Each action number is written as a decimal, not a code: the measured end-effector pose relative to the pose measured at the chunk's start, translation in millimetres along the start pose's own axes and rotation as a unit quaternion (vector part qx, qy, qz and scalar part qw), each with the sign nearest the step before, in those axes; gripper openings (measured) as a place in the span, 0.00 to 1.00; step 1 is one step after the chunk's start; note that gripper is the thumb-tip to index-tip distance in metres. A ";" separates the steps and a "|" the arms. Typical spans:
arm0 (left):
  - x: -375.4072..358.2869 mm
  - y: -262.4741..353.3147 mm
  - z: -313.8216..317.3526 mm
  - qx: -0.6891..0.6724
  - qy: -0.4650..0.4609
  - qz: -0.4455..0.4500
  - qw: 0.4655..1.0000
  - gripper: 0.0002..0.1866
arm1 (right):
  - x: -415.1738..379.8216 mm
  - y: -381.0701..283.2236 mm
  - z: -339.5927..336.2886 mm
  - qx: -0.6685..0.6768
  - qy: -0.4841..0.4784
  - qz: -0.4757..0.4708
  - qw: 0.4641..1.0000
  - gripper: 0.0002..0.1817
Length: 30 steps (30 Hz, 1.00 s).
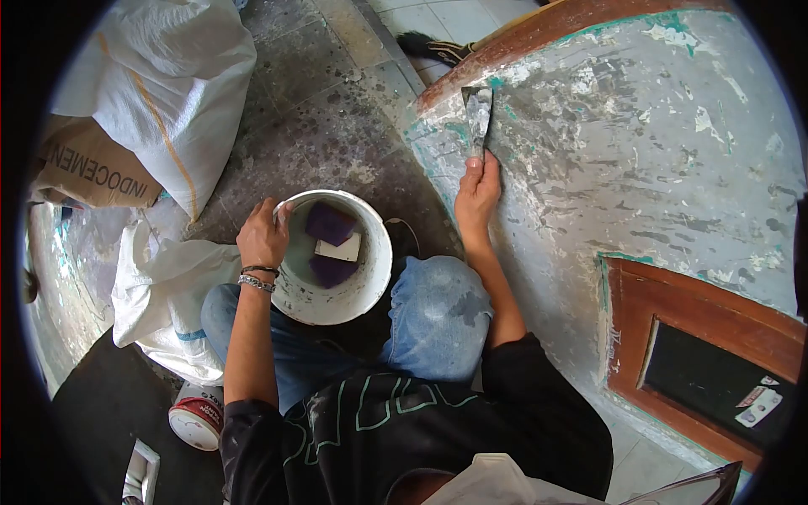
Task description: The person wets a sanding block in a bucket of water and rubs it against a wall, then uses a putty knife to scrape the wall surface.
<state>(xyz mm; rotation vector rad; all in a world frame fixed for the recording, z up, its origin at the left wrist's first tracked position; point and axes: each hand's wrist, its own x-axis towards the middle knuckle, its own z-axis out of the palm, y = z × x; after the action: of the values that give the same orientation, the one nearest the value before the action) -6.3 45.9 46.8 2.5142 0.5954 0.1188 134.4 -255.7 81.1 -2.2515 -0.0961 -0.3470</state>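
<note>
From where I stand, the person's two hands are well apart, each busy with its own thing. The left hand (263, 240) is closed at the left rim of a white bucket (374, 273), which sits just in front of the bent knees. The right hand (480, 189) reaches farther out, gripping a scraper (478, 114) by its handle, the smeared blade pointing away from the body. That blade lies over the far left part of the patchy grey wall (673, 151); whether its edge touches, I cannot tell.

Inside the bucket are two dark purple blocks (328, 220) (334, 269) with a pale block (338, 248) between them. Left of it slumps a crumpled white sack (160, 295); farther off, a fuller white sack (189, 84) leans beside a brown paper sack (93, 164). A can with a red label (198, 421) is tilted at the near left, and a wooden frame (627, 328) is set into the wall at the near right.

I'd judge this a moment of handling the scraper at the wall, the bucket merely steadied. Any stroke from here would call for a firm wrist and a low blade angle.
</note>
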 end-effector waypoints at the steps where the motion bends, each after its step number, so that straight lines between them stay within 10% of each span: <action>1: 1.2 0.4 -2.7 -0.001 -0.002 -0.001 1.000 0.17 | 4.5 -2.3 0.2 -0.003 -0.012 0.002 1.000 0.15; 9: 3.6 3.8 -5.9 0.008 0.001 0.005 1.000 0.19 | -11.0 -4.7 -15.6 0.392 -0.125 0.172 0.895 0.12; 13: 1.1 10.7 -3.5 0.087 0.094 0.135 0.983 0.24 | -12.0 -6.9 -18.1 0.350 -0.122 0.191 0.909 0.12; 30: 2.6 11.7 -5.2 0.035 -0.043 0.025 0.998 0.13 | -2.5 -25.2 -21.9 0.242 -0.073 0.159 0.954 0.13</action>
<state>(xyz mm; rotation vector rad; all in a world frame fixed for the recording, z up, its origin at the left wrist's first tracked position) -0.4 40.8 57.4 2.5879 0.5100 0.0083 122.6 -255.9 112.4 -1.7634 0.0975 0.0205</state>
